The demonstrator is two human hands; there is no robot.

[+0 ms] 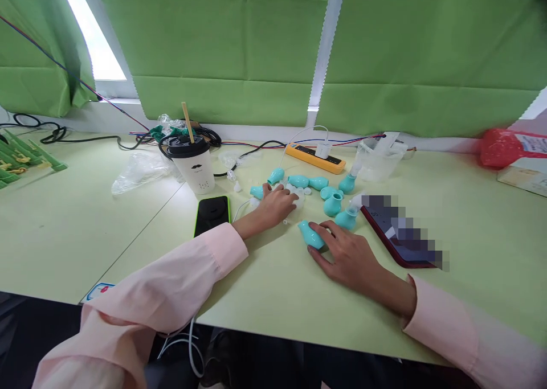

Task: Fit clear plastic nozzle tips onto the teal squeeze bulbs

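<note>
My right hand has its thumb and fingers around a small glossy turquoise vase-shaped piece lying on its side on the table. My left hand reaches over a cluster of small clear plastic pieces, fingers apart and touching among them; their tips are partly hidden. A turquoise piece lies beside the left fingers. Several more lie behind, among them an upright one with an open mouth. Two others, one near my right hand and one farther back, have translucent tops fitted.
A lidded paper cup with a straw stands at left, behind a black phone. A red-edged phone lies right. An orange power strip, cables, a clear plastic bag and a red bag line the back.
</note>
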